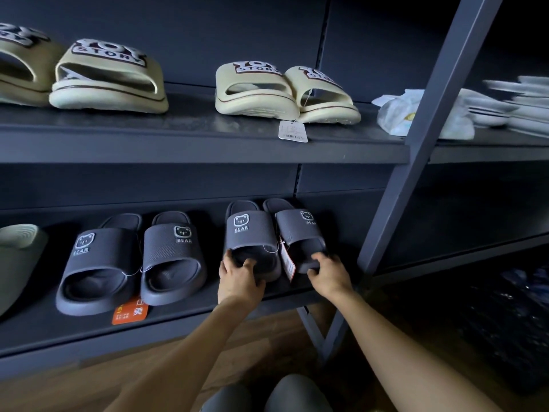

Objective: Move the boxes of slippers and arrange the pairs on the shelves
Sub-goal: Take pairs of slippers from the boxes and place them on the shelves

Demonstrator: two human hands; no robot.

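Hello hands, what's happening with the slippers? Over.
Left hand grips one grey bear slipper; right hand grips its partner. Pair on lower shelf. Tag hangs between them.

Four grey slippers (251,233) on the lower shelf (208,328), four cream slippers (255,90) on the upper shelf (178,144), one pale green slipper (17,257).

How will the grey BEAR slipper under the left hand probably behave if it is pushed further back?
The grey BEAR slipper is probably light for its size: the thick sole looks like moulded foam. It likely stays stiff, since its strap stands arched while empty. Flat on the lower shelf, it should slide, not tip or roll.
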